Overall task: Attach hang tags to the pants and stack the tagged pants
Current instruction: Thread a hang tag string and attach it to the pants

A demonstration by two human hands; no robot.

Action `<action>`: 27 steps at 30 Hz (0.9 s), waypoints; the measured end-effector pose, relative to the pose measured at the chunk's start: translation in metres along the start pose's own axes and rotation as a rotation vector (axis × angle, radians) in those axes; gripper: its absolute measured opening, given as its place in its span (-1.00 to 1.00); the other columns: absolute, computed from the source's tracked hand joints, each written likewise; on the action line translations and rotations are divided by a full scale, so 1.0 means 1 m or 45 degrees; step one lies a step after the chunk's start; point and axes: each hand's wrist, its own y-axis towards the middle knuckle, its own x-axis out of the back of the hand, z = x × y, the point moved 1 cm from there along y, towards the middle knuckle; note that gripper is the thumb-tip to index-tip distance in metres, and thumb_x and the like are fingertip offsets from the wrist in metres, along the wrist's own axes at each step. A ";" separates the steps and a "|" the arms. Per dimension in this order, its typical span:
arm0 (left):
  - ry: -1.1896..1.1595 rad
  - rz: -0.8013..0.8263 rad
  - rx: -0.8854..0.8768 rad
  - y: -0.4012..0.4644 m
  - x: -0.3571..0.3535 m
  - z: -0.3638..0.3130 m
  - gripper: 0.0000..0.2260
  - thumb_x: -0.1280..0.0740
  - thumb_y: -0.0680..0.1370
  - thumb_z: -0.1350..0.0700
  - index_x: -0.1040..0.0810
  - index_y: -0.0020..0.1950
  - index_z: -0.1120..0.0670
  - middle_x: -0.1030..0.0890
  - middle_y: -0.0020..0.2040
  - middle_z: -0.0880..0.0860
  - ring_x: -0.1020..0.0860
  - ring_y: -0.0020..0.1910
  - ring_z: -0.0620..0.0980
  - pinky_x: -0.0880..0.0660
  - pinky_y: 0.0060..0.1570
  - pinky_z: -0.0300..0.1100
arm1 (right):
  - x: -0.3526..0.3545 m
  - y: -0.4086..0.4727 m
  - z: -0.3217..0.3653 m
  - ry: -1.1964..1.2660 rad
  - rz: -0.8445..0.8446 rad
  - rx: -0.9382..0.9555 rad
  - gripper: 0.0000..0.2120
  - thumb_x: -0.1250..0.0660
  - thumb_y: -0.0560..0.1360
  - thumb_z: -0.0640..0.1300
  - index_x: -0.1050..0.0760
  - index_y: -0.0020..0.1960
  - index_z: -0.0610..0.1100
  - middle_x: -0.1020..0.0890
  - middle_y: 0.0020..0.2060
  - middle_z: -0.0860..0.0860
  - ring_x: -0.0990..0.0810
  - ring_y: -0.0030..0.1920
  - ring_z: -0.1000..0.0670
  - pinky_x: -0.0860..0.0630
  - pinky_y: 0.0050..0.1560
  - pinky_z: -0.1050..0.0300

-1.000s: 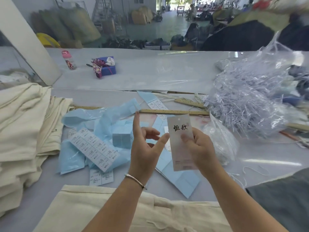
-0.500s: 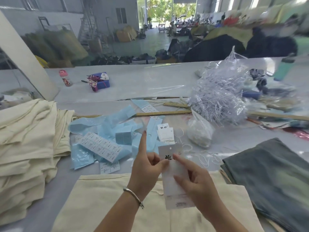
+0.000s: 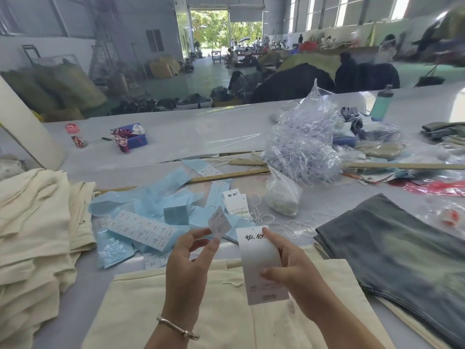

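My right hand (image 3: pixel 297 270) grips a long white hang tag (image 3: pixel 261 258) with black characters, held upright over cream pants (image 3: pixel 141 311) spread in front of me. Just left of it, my left hand (image 3: pixel 188 263) pinches a small white tag (image 3: pixel 219 222) between thumb and fingertips. More white hang tags (image 3: pixel 235 201) lie on the table beyond, with loose white strings (image 3: pixel 266 217) beside them. A stack of cream pants (image 3: pixel 35 222) sits at the left. Grey-green pants (image 3: pixel 392 248) lie at the right.
Blue backing paper and strips of size stickers (image 3: pixel 141 227) litter the table centre. A clear bag of shredded plastic fasteners (image 3: pixel 302 147), a small bag of white bits (image 3: pixel 281 195), wooden rulers (image 3: pixel 226 175) and a teal bottle (image 3: pixel 381 104) stand farther back.
The two tags have come apart: my left hand now holds the small tag separately, left of the long tag. The view has tilted up, showing more of the hall.
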 end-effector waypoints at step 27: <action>-0.037 0.202 0.155 -0.035 -0.015 -0.014 -0.86 -0.56 0.31 0.12 -0.65 -0.24 0.10 -0.69 -0.26 0.12 -0.63 -0.23 0.08 -0.57 -0.05 0.12 | -0.024 -0.008 0.010 -0.128 0.153 0.225 -0.02 -0.22 0.18 -0.40 -0.07 0.51 0.13 -0.55 0.26 -0.03 -0.61 0.08 0.00 -0.60 -0.04 0.07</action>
